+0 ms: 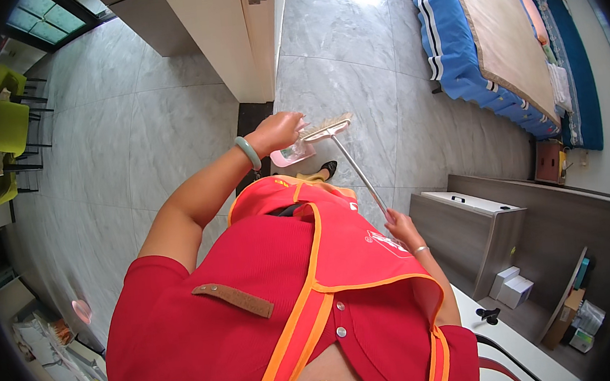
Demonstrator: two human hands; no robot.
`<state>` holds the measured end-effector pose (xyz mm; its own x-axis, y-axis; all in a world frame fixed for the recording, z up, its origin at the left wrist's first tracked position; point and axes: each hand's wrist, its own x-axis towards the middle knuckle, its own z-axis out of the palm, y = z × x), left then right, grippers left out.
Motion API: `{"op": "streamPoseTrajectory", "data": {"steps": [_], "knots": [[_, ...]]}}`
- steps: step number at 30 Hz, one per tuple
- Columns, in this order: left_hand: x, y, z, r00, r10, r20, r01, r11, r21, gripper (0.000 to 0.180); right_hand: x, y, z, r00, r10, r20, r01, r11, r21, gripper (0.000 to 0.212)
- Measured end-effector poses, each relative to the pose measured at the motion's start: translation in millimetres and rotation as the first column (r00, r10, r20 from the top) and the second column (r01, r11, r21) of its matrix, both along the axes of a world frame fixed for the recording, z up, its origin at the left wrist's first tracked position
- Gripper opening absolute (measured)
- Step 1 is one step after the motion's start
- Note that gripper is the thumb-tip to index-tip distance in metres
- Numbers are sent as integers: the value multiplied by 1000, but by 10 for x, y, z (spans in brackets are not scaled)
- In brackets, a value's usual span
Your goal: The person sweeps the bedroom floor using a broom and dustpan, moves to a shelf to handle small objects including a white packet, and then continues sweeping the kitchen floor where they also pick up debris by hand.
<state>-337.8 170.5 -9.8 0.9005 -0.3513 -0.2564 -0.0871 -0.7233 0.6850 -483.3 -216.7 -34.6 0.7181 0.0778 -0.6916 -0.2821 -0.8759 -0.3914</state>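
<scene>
My right hand (404, 230) is wrapped round the metal handle of a broom (358, 168), which is raised with its pale head tilted up in front of me. Close beside the bristles, my left hand (278, 132) is closed with its fingertips together; what they hold, if anything, I cannot make out. Under that hand a pink dustpan (289, 155) shows in part, with something clear or whitish in it. My black shoe (329, 169) is just to the right of the dustpan.
A door frame and wall end (238, 44) stand ahead, above a dark threshold (253, 115). At the right are a bed (497, 28) with a blue skirt and a low grey cabinet (461, 231). Green chairs (9, 128) line the far left. Grey tiles (169, 130) cover the floor.
</scene>
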Motion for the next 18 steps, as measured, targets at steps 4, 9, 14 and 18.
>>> {"op": "streamPoseTrajectory", "data": {"steps": [4, 9, 14, 18], "knots": [[-23, -7, 11, 1000, -22, -12, 22, 999, 26, 38, -307, -216, -113, 995, 27, 92, -23, 999, -42, 51], [-116, 37, 103, 1000, -6, -9, 6, 999, 51, 39, -168, -116, -101, 986, -155, 54, 159, 984, -77, 52], [-156, 185, 4, 997, 68, -29, -66, 996, 58, 36, 39, -208, -309, 954, -287, 87, 291, 956, -43, 50], [-189, 299, 42, 998, 52, 33, -54, 996, 73, 33, 135, -320, -569, 972, -184, 149, 204, 970, -136, 49]]}}
